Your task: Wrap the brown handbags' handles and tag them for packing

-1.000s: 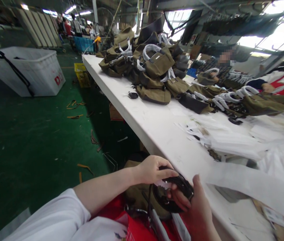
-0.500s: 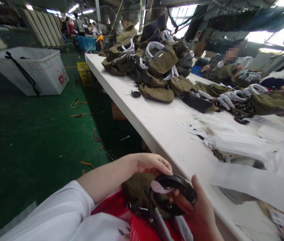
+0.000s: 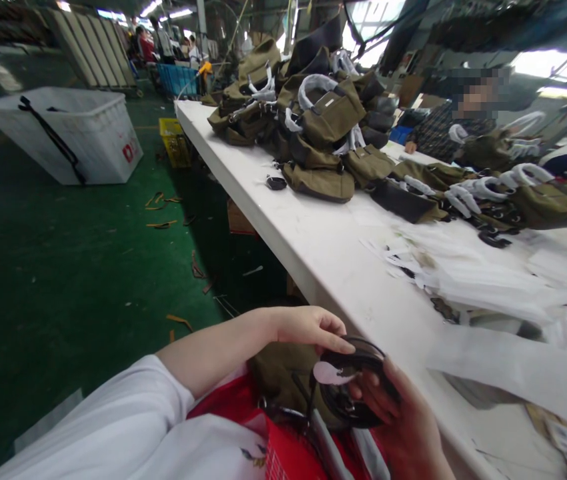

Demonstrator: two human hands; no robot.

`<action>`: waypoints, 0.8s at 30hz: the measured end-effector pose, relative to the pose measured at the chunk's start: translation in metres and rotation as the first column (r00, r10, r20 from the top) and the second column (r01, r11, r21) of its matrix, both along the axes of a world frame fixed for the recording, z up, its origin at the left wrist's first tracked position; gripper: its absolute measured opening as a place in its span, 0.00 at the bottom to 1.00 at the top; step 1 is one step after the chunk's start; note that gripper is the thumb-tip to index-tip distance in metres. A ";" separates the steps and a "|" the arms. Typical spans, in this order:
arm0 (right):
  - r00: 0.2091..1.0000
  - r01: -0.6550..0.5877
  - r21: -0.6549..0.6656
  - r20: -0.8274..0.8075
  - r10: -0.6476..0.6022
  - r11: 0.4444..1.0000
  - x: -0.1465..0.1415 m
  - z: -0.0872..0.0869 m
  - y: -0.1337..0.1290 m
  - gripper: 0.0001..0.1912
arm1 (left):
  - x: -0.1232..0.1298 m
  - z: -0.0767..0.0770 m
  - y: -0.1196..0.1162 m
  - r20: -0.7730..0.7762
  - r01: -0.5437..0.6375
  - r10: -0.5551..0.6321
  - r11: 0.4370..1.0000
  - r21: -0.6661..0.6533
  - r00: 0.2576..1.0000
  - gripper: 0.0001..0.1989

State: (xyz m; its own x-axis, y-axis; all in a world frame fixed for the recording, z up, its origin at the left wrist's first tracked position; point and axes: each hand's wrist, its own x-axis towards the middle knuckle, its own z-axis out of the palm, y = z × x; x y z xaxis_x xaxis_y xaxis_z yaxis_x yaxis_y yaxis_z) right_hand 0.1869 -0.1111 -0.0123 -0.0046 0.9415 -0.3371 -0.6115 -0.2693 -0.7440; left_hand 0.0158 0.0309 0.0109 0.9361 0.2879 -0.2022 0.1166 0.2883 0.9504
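Note:
A black strap (image 3: 377, 355) wound into a coil is held in front of my lap, with a pale pink tag (image 3: 331, 374) across it. My left hand (image 3: 326, 331) pinches the coil's upper left edge between thumb and fingers. Around its right side wraps my right hand (image 3: 397, 400), the fingers reaching inside the loop and the thumb over the rim. Below the coil, an olive bag (image 3: 283, 373) lies on my lap against a red apron (image 3: 293, 453). Part of the bag is hidden by my arm and the strap.
A long white table (image 3: 313, 243) runs along my right, bearing a heap of olive bags (image 3: 331, 120) with wrapped handles and loose white wrapping sheets (image 3: 493, 353). A person (image 3: 443, 130) sits across it. On the green floor stand a white bin (image 3: 98, 143) and yellow crate (image 3: 176, 147).
My left thumb has slid further over the coil's top edge, and my right thumb has come down onto the rim. The coil tilts slightly; the camera view has shifted a little.

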 end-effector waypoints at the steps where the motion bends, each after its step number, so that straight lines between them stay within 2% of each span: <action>1: 0.999 0.003 -0.015 -0.032 -0.004 1.000 0.002 0.001 0.000 0.20 | -0.001 -0.001 0.002 0.011 0.058 -0.057 0.994 -0.089 0.998 0.26; 4: 0.991 -0.017 -0.021 -0.133 0.014 1.000 0.006 0.008 0.001 0.19 | -0.002 -0.005 0.002 0.062 0.119 -0.105 0.953 -0.279 0.992 0.25; 7: 0.972 -0.042 0.014 -0.230 0.045 0.999 0.009 0.014 0.004 0.18 | 0.000 -0.008 -0.002 0.099 0.141 -0.112 0.920 -0.366 0.989 0.25; 10: 0.964 -0.051 0.012 -0.263 0.052 0.999 0.011 0.015 0.007 0.17 | 0.005 -0.007 -0.006 0.093 0.102 -0.071 0.919 -0.381 0.993 0.24; 14: 0.971 -0.070 0.006 -0.228 0.070 0.998 0.014 0.011 0.005 0.18 | 0.009 -0.006 -0.008 0.045 0.014 0.003 0.928 -0.373 0.999 0.23; 18: 0.974 -0.096 -0.009 -0.205 0.093 0.995 0.018 0.006 0.001 0.19 | 0.009 -0.007 -0.010 0.044 0.047 -0.032 0.914 -0.403 0.999 0.26; 20: 0.976 -0.098 -0.015 -0.195 0.093 0.995 0.020 0.004 0.000 0.19 | 0.009 -0.007 -0.011 0.069 0.060 -0.038 0.932 -0.357 0.997 0.27; 21: 0.978 -0.091 -0.018 -0.188 0.086 0.996 0.021 0.003 0.000 0.19 | 0.008 -0.006 -0.011 0.074 0.047 -0.026 0.956 -0.290 0.997 0.26; 23: 0.984 -0.059 -0.033 -0.171 0.052 0.998 0.021 0.001 0.001 0.18 | 0.005 -0.001 -0.011 0.040 -0.011 0.012 0.999 -0.040 0.999 0.22; 24: 0.986 -0.027 -0.048 -0.163 0.019 0.999 0.019 0.000 0.002 0.18 | 0.003 0.003 -0.011 0.002 -0.039 0.039 0.992 0.124 0.999 0.20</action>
State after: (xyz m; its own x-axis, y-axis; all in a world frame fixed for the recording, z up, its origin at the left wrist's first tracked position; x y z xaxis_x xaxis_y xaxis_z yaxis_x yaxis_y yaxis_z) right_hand 0.2063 -0.1092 -0.0119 -0.0843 0.9227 -0.3762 -0.7163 -0.3186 -0.6208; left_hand 0.0193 0.0200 0.0137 0.9236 0.3469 -0.1632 0.1081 0.1728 0.9790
